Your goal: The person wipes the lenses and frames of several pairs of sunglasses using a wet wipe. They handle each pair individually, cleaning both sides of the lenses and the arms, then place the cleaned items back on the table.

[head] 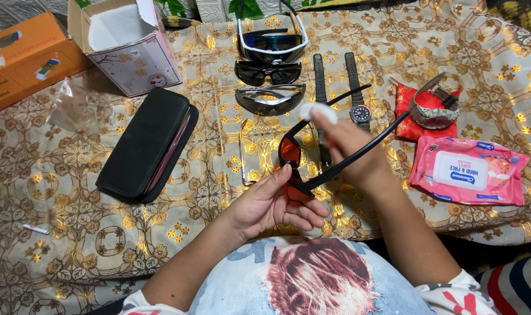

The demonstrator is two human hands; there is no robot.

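While my left hand (271, 204) pinches the orange-lensed sunglasses (294, 160) above the patterned cloth (61, 175), my right hand (350, 149) clasps a white wipe (319, 112); bare cloth lies leftward, and my right fingers are hidden.

We see a bright, even light with only soft shadows. The gold patterned cloth (73, 175) shines in spots, and the white-framed sunglasses (271, 41) gleam. Our right hand (347, 146) looks a little blurry.
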